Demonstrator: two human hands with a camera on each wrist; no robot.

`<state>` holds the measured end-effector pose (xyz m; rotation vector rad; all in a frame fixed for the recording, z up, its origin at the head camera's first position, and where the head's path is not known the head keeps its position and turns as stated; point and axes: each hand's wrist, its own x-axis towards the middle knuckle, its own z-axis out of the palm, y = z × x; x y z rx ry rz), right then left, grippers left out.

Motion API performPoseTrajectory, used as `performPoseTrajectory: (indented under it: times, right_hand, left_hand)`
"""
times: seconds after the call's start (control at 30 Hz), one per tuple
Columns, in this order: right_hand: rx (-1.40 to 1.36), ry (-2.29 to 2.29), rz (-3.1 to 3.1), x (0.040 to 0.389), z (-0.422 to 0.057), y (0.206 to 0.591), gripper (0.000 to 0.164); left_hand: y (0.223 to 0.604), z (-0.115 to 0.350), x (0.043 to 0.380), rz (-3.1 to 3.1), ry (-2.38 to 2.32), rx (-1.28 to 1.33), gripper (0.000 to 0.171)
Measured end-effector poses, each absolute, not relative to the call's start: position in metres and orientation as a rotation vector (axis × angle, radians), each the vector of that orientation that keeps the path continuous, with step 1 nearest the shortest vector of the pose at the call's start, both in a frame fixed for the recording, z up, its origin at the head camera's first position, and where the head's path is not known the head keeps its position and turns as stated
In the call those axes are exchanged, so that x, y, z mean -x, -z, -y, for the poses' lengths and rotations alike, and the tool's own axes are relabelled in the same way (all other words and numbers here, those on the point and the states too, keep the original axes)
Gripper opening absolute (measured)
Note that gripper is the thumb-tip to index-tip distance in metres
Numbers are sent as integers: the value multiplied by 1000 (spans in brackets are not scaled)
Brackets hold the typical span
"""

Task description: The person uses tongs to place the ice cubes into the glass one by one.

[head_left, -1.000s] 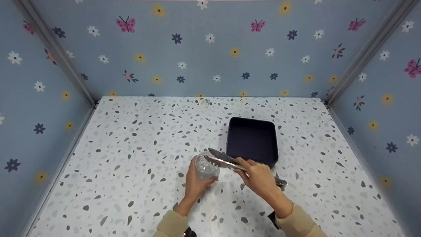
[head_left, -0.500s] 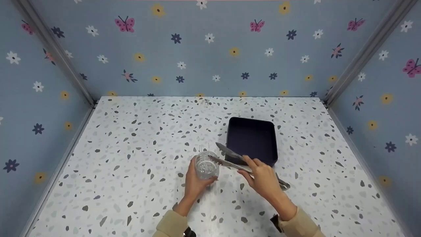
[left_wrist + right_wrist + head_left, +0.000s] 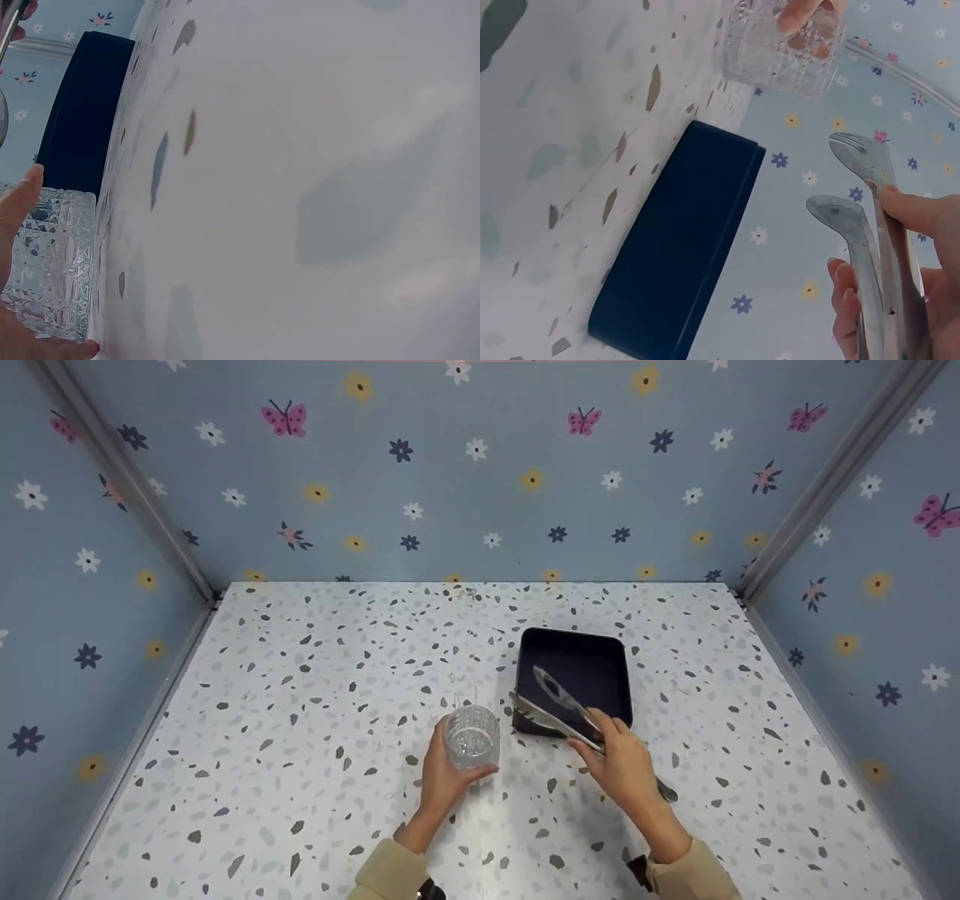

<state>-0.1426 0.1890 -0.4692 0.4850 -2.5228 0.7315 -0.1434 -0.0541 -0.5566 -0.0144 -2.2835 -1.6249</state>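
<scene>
My left hand (image 3: 445,776) curls around a clear, textured glass (image 3: 472,733) that stands on the table; its embossed wall (image 3: 56,259) shows in the left wrist view. My right hand (image 3: 624,761) grips metal tongs (image 3: 559,694), one arm ending in a forked tip and the other in a spoon-like tip. In the right wrist view the tong arms (image 3: 877,247) stand apart with nothing between them. Their tips are over the near left part of a dark square container (image 3: 628,675).
The speckled white table (image 3: 337,675) stretches out around the glass and container. Flowered blue walls (image 3: 480,472) close it in at the back and both sides.
My right hand has drawn the tongs away from the glass, rightward to over the dark container, and their arms have spread. The left hand and glass stay in place.
</scene>
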Motion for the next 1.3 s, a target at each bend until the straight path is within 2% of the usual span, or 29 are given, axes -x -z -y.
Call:
performPoseTrajectory:
  times: [0.3, 1.3]
  right_hand:
    - [-334, -861, 2503, 149, -209, 476, 49]
    - [169, -836, 2539, 172, -270, 495, 41]
  left_hand:
    - [556, 53, 144, 2301, 1624, -3, 106]
    - [553, 56, 142, 2380, 1613, -33, 108]
